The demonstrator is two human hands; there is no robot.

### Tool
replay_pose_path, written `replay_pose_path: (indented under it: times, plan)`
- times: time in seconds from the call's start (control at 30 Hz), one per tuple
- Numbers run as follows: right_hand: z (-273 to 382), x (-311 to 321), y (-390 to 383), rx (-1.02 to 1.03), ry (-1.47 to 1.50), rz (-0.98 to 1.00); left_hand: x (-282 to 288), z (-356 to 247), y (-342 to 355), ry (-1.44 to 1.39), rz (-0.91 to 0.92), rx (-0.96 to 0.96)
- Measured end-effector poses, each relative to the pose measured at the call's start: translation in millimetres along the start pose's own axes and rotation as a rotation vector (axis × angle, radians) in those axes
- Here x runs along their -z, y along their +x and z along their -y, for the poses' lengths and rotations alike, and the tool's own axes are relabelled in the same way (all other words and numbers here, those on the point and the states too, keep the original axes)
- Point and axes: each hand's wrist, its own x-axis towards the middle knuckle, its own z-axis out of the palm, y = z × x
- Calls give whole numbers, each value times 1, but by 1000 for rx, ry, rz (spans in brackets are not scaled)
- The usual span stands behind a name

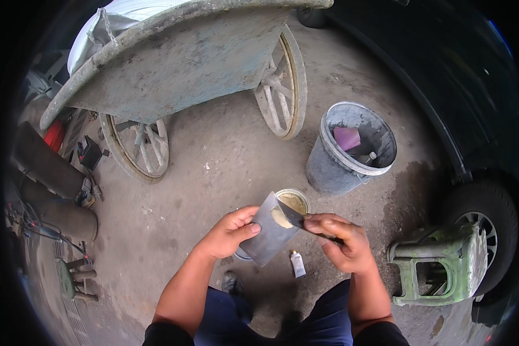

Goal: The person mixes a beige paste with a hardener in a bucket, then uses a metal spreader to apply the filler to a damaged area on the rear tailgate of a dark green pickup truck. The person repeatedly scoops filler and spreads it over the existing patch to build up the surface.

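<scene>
My left hand [234, 232] grips a flat grey rectangular plate [263, 239] by its left edge, thumb on top. In my right hand [343, 241] is a dark putty knife [291, 215], its blade against the plate's upper right part. A dab of beige paste [279, 218] sits on the plate beside the blade. Just beyond stands a round open tin [296, 199] of similar beige paste, partly hidden by the plate and knife. On the floor below the plate lies a small white tube [297, 264] with a yellowish cap. A round rim shows partly under the plate; I cannot tell what it is.
A large grey bucket [334, 164] holding a pink piece stands beyond my right hand. Ahead is a two-wheeled cart [184, 75]. A worn green plastic stool [406, 277] and a dark vehicle's wheel [504, 230] are at right. Metal cylinders [69, 216] and a small stool [66, 279] are left.
</scene>
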Motion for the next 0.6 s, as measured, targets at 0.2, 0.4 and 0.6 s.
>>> replay_pose_path:
  times: [0.2,0.4,0.6]
  plan:
    - [-12,-2,-9,-31,-199,157,1,-3,-5,23,40,-7]
    - [-67,1,-66,-538,-256,-73,2,-3,-5,-56,-83,-155]
    - [-111,10,-111,-1005,139,-481,7,-13,-5,-73,-377,-176]
